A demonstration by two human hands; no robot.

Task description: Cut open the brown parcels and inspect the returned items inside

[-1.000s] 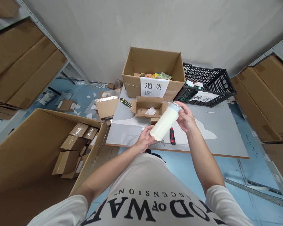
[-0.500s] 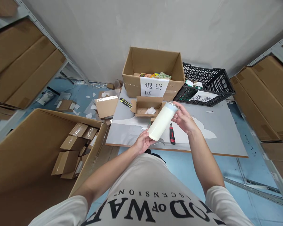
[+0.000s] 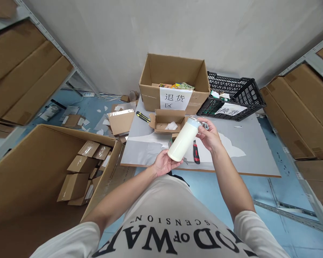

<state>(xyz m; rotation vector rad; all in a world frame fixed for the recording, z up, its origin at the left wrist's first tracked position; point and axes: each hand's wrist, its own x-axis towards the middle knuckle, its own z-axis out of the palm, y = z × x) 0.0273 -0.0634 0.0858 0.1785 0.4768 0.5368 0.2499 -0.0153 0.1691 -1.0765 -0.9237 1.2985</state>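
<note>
A cream-coloured bottle [image 3: 183,142] with a pale blue neck and a small strap at its lid is held tilted above the table, its lid end up and to the right. My right hand [image 3: 209,135] grips it near the lid, fingers partly hidden behind it. Under the base, my left hand [image 3: 165,164] cups the lower end with its fingers. Just behind the bottle, a small open carton [image 3: 168,130] holds a crumpled white piece. A red and black box cutter [image 3: 196,152] lies on the table to the right of the bottle.
A large carton [image 3: 150,96] with a paper sign and a black plastic crate [image 3: 247,98] stand at the table's back. A yellow-black cutter [image 3: 143,116] lies left of the small carton. On my left, a big carton [image 3: 51,130] contains several small boxes.
The bottle has turned slightly, and the strap by its lid now shows. My right hand has shifted its fingers near the lid; my left fingers extend further under the base.
</note>
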